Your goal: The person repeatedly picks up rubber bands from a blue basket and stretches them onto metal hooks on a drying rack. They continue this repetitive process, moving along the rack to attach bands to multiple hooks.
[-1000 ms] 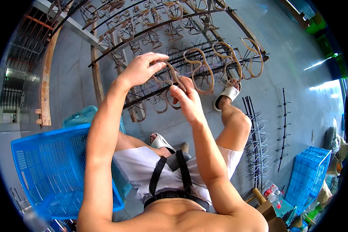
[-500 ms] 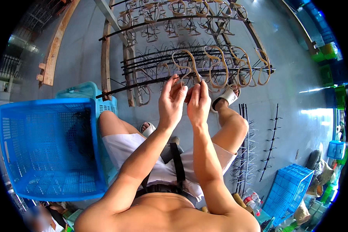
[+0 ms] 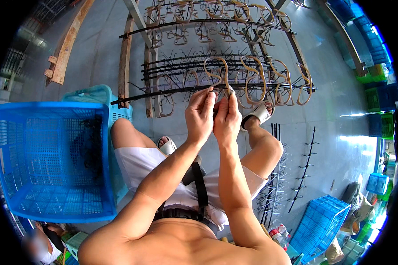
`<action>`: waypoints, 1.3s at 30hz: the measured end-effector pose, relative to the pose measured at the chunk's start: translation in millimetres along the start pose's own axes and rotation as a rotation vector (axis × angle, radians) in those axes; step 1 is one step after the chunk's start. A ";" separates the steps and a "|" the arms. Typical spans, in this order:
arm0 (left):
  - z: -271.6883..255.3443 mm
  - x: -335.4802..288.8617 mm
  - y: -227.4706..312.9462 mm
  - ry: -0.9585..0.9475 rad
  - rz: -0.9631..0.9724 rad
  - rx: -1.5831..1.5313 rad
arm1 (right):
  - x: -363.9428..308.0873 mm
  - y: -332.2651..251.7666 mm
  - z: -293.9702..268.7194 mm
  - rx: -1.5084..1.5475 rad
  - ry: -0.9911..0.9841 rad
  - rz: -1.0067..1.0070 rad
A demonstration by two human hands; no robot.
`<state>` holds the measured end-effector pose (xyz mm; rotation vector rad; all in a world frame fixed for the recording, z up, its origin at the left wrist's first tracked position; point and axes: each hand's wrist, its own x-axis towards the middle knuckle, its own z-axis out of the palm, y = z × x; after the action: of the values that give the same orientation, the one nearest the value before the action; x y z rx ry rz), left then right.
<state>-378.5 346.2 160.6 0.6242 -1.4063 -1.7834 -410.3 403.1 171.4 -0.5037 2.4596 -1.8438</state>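
A tan, curved spectacle frame (image 3: 227,73) stands up from a black rod (image 3: 181,91) of the rack in front of me. My left hand (image 3: 200,115) is closed, its thumb and fingers pinching at the frame's lower left part. Against it, my right hand (image 3: 227,118) is closed on the lower right end. The fingers hide the exact spot where frame and rod meet. Right of my hands, more tan frames (image 3: 261,81) hang along the same rod, and another frame (image 3: 159,99) hangs to the left.
Farther rack rods carry rows of frames (image 3: 183,12). A big blue crate (image 3: 53,205) with a dark heap inside stands at my left, by a turquoise crate (image 3: 112,99). Hooked black rods (image 3: 303,172) lie on the floor at right, near another blue crate (image 3: 318,225).
My left hand has come nearer to the right one, its fingertips drawn closer together. The whole view has shifted slightly. Both hands stay at the same frame.
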 end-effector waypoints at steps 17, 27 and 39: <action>6.1 3.8 18.0 0.075 -0.422 -0.411 | -1.1 -4.7 1.1 0.083 0.045 -0.057; -159.1 -25.8 96.3 -0.272 0.060 0.239 | -64.1 8.1 -23.9 -0.152 -0.012 0.008; -526.3 60.8 -58.8 0.730 -0.563 0.528 | -143.3 -2.4 38.4 -0.320 -0.869 0.022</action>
<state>-27.2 -4.4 -34.0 1.8809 -1.2177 -1.2957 -265.8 405.6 137.8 -1.0140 2.0824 -0.8910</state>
